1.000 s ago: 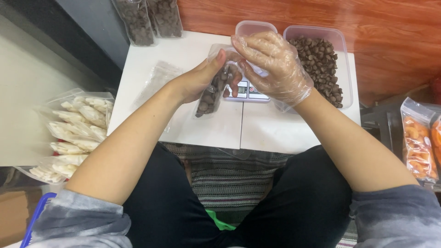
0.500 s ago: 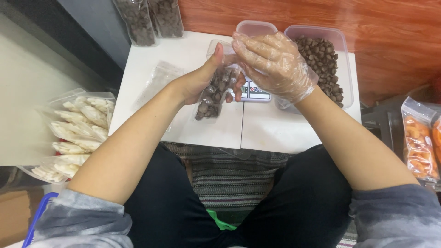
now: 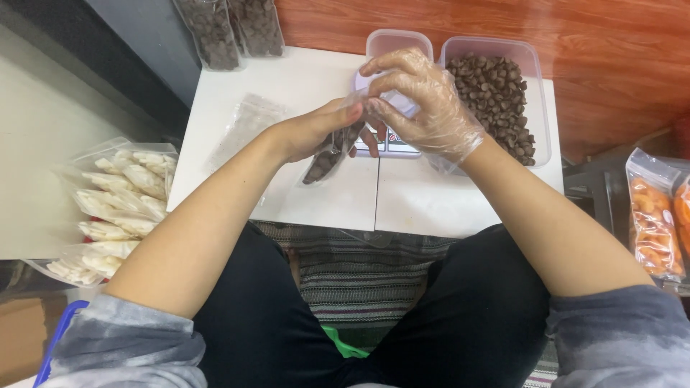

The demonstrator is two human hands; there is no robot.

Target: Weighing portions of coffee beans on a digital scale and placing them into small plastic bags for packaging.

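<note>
A small clear bag of chocolate chips (image 3: 325, 159) was held above the white table (image 3: 302, 79) — its mouth pinched between the bare left hand (image 3: 316, 129) and the gloved right hand (image 3: 420, 100), fingers closed narrow on the top edge, apparently so it could be pressed shut. One tub of chips (image 3: 496, 93) and one empty tub (image 3: 395, 43) were noted beside a scale (image 3: 392, 141) — two filled bags (image 3: 230, 29) stood behind.

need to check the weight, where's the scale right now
In the head view the scale sits on the white table near its far middle, mostly hidden under the gloved right hand, just left of the tub of chocolate chips.
</note>
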